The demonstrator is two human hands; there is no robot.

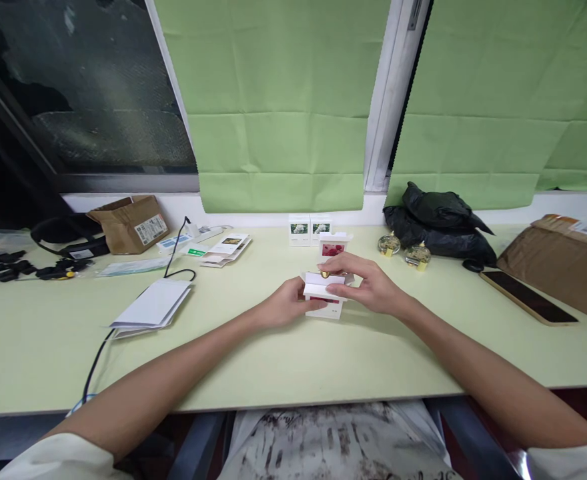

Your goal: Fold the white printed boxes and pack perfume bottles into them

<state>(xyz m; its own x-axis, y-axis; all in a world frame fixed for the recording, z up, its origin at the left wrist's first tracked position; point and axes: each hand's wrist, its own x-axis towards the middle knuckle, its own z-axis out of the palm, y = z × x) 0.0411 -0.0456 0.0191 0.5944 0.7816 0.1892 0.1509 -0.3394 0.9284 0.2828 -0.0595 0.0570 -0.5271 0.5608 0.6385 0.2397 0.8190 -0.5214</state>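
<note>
A small white cardboard box [331,310] with a dark red picture on its front stands open-topped near the middle of the table. My left hand [289,303] is closed around its left side, thumb across the front. Over the open top is my right hand [368,283], its fingers bent down and its thumb beside the raised flap. A small gold-coloured piece [325,274] shows under the right fingertips; whatever lies below it is hidden in the box. Just behind stands another open white box [333,248] with a red flower picture.
Two white boxes [299,230] with white-flower pictures stand at the back. Right of them are two round glass bottles [388,245] with gold parts, a black bag [438,227], a phone [528,298] and a carton [563,260]. Folded white cards [153,303] and a black cable [96,363] lie left.
</note>
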